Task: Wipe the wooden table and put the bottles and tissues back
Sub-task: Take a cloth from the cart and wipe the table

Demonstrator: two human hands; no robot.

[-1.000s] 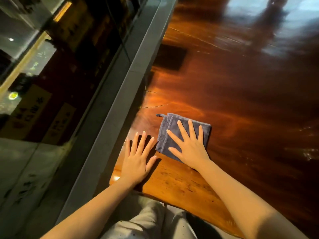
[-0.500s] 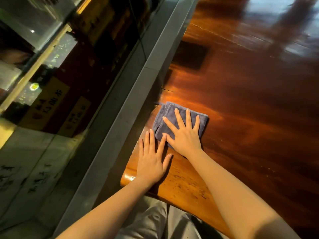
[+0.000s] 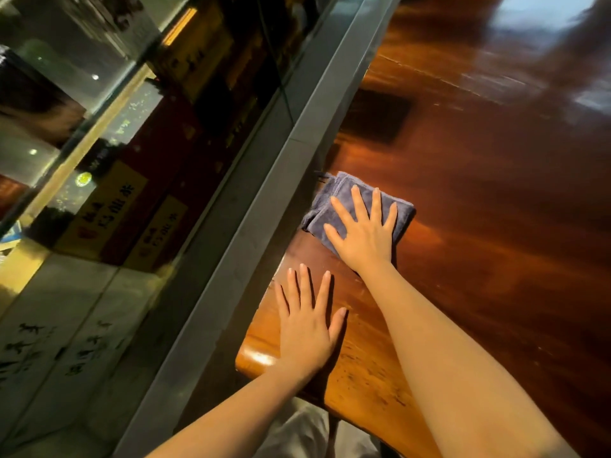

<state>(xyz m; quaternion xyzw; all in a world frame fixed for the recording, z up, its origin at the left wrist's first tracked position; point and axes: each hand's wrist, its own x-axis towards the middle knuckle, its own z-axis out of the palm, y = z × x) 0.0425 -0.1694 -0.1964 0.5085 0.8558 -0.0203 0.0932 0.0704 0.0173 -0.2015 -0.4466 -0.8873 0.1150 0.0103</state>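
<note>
On table, near left edge: right hand flat on cloth, palm down.
Right grip: fully open, fingers spread, nothing clasped; just pressing the cloth onto the wood.
Cloth: grey-purple, folded, lies under the right palm; far and left parts stick out past the fingertips. Small loop tag at its far-left corner, at the table edge.
Left hand: nearer the body than the right hand, slightly to its left, apart from the cloth.
Left grip: open, palm flat on bare wood, fingers pointing away from body, thumb out toward the right forearm. Holds nothing.
Table: glossy red-brown wood, lighter orange by the near corner under the left hand, darker beyond the right hand. Light glare on far right of the top. Dark square patch beyond the cloth, close to the left edge; can't tell what it is.
Left of both hands: grey ledge runs along the table edge, narrow dark gap between them.
Past ledge: glass panel with reflections, yellow signs with characters behind it.
Below hands: light trousers at the near table edge.
Bottles/tissues: not seen in view.
</note>
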